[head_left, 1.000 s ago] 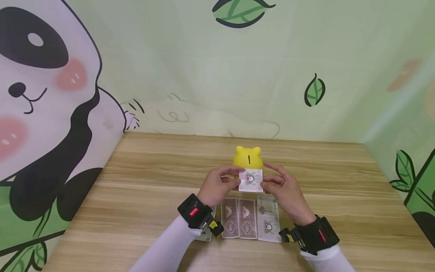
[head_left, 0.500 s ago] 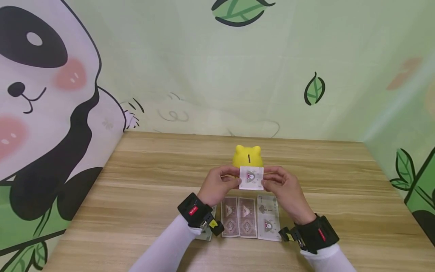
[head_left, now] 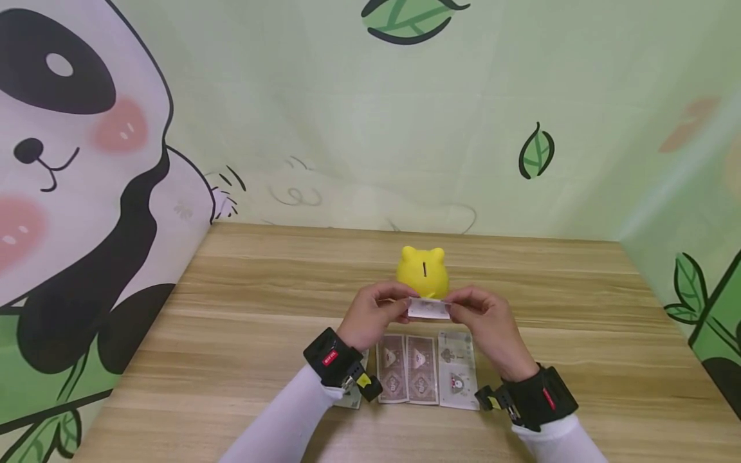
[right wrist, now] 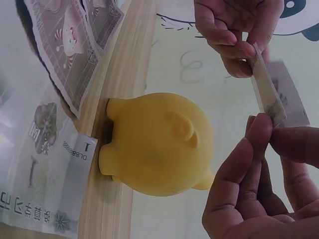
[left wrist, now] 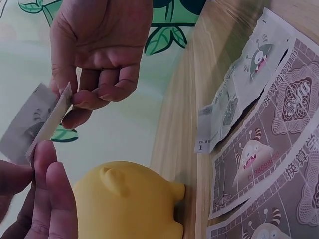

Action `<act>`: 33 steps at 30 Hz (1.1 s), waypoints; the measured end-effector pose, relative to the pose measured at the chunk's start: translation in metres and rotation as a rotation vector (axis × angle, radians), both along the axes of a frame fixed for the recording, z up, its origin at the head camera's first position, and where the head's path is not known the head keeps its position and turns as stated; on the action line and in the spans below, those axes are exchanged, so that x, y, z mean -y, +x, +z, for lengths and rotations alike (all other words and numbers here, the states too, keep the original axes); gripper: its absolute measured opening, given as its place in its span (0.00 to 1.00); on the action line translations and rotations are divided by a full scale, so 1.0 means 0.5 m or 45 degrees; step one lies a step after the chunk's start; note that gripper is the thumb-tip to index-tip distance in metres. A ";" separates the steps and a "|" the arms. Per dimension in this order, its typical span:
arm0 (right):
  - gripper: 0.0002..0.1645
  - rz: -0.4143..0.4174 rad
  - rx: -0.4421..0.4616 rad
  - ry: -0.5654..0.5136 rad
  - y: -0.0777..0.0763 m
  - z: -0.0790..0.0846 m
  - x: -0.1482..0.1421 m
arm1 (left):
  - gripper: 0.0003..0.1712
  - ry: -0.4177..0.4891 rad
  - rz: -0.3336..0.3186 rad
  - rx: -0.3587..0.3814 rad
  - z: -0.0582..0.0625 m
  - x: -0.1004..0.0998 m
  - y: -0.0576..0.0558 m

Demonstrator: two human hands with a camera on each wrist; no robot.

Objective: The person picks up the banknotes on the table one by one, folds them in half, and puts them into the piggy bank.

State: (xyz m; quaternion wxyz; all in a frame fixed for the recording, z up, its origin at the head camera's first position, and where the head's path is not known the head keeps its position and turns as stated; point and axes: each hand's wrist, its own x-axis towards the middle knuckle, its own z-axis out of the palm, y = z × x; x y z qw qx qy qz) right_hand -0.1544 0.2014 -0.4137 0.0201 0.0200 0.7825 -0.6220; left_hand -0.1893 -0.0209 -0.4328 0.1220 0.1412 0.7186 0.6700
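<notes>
My left hand (head_left: 370, 316) and right hand (head_left: 485, 325) pinch opposite ends of a small play banknote (head_left: 428, 308), held up in front of a yellow piggy bank (head_left: 423, 270). In the left wrist view the note (left wrist: 51, 124) is bent into a V, one flap leaning away from the other. The right wrist view shows its crease between the thumbs and fingers of both hands. The piggy bank's slot faces up in the head view; its tail (right wrist: 183, 128) shows in the right wrist view.
Below the hands, two brown play banknotes (head_left: 407, 371) lie side by side on the wooden table (head_left: 260, 373). A pale note (head_left: 457, 373) lies right of them, and another (head_left: 350, 400) is partly hidden under the left wrist. A printed backdrop (head_left: 324, 128) stands behind.
The held note showed its printed face broadly before; now it appears as a narrow strip, its upper part folded over. The right fingers have closed in on its edge. More of the piggy bank shows.
</notes>
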 end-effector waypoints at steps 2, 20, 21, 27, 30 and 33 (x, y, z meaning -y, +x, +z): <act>0.12 0.004 0.012 0.033 0.000 0.000 -0.001 | 0.12 -0.008 0.014 -0.001 0.001 -0.001 0.001; 0.17 0.052 0.048 0.000 0.001 -0.001 -0.002 | 0.12 -0.113 0.045 -0.021 0.005 -0.001 0.005; 0.17 0.049 0.048 -0.001 0.001 -0.001 -0.001 | 0.12 -0.105 0.038 -0.025 0.005 -0.001 0.005; 0.15 0.015 0.020 -0.005 0.001 -0.003 -0.001 | 0.19 -0.016 -0.016 0.001 0.004 -0.004 0.002; 0.15 0.000 0.003 -0.032 0.001 -0.004 0.000 | 0.18 -0.001 -0.023 0.008 0.002 -0.007 0.002; 0.18 0.012 0.010 -0.064 -0.001 -0.006 0.001 | 0.17 -0.001 -0.015 0.009 0.001 -0.007 0.002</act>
